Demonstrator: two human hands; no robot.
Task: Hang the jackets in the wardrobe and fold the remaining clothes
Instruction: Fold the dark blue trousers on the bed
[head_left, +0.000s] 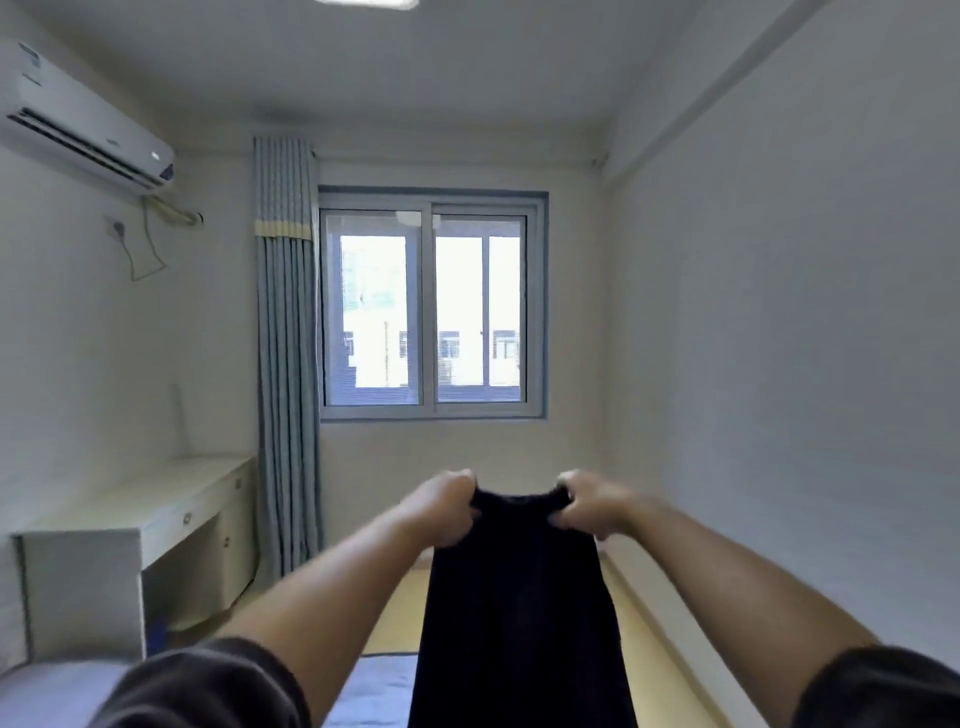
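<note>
Up front, the left grip (447, 512) and the right grip (592, 506) each pinch the top edge of a black soft-cloth garment (519, 613), fingers curled round the bunched cloth. The garment hangs straight down between the outstretched forearms, its lower end out of view, over a bed with a pale blue-grey sheet (379, 686). At the left stands a cream bench with drawers (171, 493). Beyond it, a striped grey-blue curtain (285, 364) hangs beside a grey-framed window (431, 410).
</note>
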